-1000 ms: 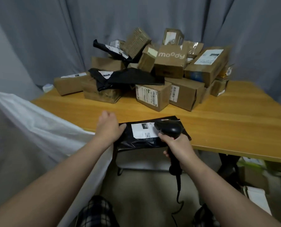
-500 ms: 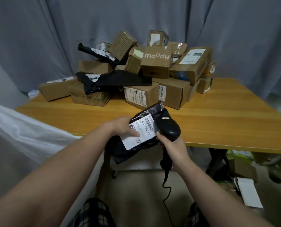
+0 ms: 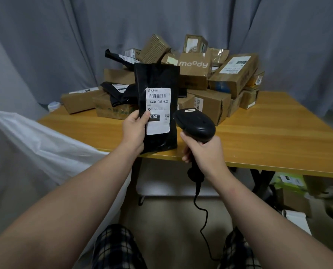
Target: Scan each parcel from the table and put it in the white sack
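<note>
My left hand (image 3: 134, 131) grips a black plastic mailer parcel (image 3: 158, 78) by its lower left edge and holds it upright above the table's front edge. Its white label (image 3: 159, 105) with a barcode faces me, and my thumb lies on the label. My right hand (image 3: 204, 150) holds the handle of a black corded barcode scanner (image 3: 195, 125), whose head sits just right of the parcel, level with the label's lower part. The white sack (image 3: 51, 148) hangs open at the left, beside the table.
A heap of brown cardboard boxes (image 3: 210, 98) and black mailers (image 3: 121, 94) fills the back of the wooden table (image 3: 268, 136). The scanner cable (image 3: 202, 216) dangles to the floor between my knees. Boxes and clutter lie under the table at the right. Grey curtains hang behind.
My left hand has lifted the black parcel off the table edge and turned it upright, label toward me. My right hand has moved the scanner to the right of the parcel.
</note>
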{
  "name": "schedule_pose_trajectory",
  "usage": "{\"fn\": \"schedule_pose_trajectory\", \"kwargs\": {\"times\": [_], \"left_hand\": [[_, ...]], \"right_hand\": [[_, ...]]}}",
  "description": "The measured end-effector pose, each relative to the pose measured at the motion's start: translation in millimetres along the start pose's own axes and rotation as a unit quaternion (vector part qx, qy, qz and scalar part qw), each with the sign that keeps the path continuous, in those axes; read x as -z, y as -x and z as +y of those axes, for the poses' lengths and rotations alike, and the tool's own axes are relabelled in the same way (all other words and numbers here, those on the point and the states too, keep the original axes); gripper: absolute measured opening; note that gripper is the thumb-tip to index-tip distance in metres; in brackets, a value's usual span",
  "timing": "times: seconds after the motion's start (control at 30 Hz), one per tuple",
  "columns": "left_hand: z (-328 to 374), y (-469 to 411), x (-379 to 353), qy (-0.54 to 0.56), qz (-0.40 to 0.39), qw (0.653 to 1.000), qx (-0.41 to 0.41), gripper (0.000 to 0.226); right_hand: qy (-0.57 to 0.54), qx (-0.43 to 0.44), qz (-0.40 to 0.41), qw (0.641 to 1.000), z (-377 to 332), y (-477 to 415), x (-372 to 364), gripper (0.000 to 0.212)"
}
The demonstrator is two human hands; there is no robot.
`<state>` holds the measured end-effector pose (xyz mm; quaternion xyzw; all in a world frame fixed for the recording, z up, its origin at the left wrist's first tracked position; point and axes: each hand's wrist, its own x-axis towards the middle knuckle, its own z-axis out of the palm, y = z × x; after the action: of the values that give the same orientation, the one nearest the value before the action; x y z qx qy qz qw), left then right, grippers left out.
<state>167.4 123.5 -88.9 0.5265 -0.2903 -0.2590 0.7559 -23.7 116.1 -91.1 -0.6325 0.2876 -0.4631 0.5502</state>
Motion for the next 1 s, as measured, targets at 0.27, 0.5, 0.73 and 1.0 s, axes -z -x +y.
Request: {"fn": "schedule_pose_trajectory", "kwargs": {"times": [0.27,0.5,0.73,1.0], "left_hand": [[-3.3,2.3,-5.2,0.037,0.006,0.999,0.005,0.009],[2.6,6.3,-7.9,0.045,0.022,0.999,0.002,0.011],[3.3,6.4,-4.3,0.041,0.023,0.999,0.005,0.009],[4.2,8.6,-2.3,0.044,0.034,0.998,0.007,0.010]], "right_hand": [[-0.001,-0.001,-0.012,1.000,-9.7,1.1,-0.7,0.019],[-0.002,-0.012,-0.021,1.000,-3.8,5.6,-3.6,0.017],[-0.015,-0.014,-0.020,1.000,-4.0,4.9,-7.2,0.018],[-0.011,-0.013,-0.026,1.000,-2.0,4.9,-9.0,0.013]]}}
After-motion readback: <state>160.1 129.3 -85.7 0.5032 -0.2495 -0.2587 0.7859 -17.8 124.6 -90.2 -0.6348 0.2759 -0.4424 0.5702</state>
